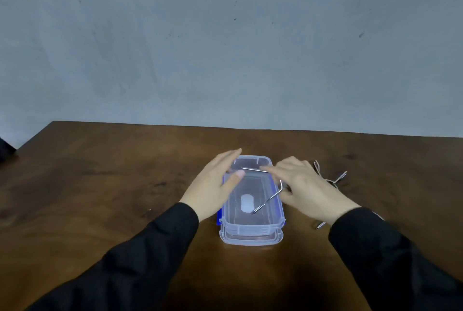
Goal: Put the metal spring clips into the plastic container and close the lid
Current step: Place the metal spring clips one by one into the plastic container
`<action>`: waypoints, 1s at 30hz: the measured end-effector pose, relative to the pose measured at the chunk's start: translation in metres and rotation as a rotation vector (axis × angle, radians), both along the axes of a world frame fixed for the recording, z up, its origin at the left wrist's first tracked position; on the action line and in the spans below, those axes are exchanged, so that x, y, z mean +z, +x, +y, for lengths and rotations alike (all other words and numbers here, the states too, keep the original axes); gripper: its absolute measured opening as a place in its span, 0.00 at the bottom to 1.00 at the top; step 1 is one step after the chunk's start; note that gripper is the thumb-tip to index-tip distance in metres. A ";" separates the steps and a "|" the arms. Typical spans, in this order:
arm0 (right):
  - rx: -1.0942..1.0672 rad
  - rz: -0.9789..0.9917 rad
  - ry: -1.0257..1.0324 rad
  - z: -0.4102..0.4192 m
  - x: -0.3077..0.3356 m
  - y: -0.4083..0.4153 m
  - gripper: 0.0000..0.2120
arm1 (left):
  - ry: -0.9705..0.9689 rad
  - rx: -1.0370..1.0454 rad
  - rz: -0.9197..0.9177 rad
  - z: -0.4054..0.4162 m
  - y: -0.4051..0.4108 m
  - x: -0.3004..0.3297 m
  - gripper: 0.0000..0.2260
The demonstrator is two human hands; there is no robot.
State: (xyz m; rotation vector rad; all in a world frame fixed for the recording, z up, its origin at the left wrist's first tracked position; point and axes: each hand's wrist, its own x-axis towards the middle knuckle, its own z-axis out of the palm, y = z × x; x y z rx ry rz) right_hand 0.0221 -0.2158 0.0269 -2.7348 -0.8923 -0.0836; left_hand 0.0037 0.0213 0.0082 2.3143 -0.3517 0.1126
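Note:
A clear plastic container (251, 229) with blue side latches stands open in the middle of the wooden table. It appears to sit on its lid. My left hand (213, 185) lies against its far left corner, fingers spread, thumb over the rim. My right hand (305, 185) holds a metal spring clip (266, 201) over the container's right side. One wire leg slants down into the box and the other reaches across the far end. More spring clips (333, 178) lie on the table just right of my right hand, partly hidden by it.
Another clip end (320, 225) pokes out beside my right sleeve. The table's far edge (250, 128) meets a grey wall. A dark object (6, 149) sits at the far left edge.

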 end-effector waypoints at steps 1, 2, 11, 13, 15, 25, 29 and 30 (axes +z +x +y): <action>0.053 0.006 -0.032 0.009 0.000 0.002 0.30 | 0.130 -0.093 -0.013 -0.003 0.005 0.005 0.21; 0.092 0.012 -0.048 0.017 0.000 0.004 0.28 | 0.256 -0.159 -0.032 -0.005 0.009 0.008 0.18; -0.379 0.049 0.430 0.054 -0.020 -0.002 0.23 | 0.309 0.020 0.028 -0.004 0.026 -0.021 0.06; -0.559 0.176 0.474 0.060 -0.028 -0.006 0.19 | 0.254 0.112 0.071 -0.008 0.027 -0.032 0.08; -0.578 0.312 0.333 0.067 -0.036 -0.007 0.15 | 0.200 0.167 0.130 -0.011 0.028 -0.040 0.11; -0.569 0.300 -0.206 0.070 -0.051 0.006 0.11 | 0.631 0.083 -0.009 -0.023 0.032 -0.048 0.07; -0.451 0.335 -0.373 0.080 -0.047 0.008 0.11 | 0.695 0.029 -0.009 -0.022 0.028 -0.056 0.08; -0.426 0.336 -0.383 0.083 -0.047 0.007 0.12 | 0.708 0.023 -0.008 -0.023 0.027 -0.057 0.08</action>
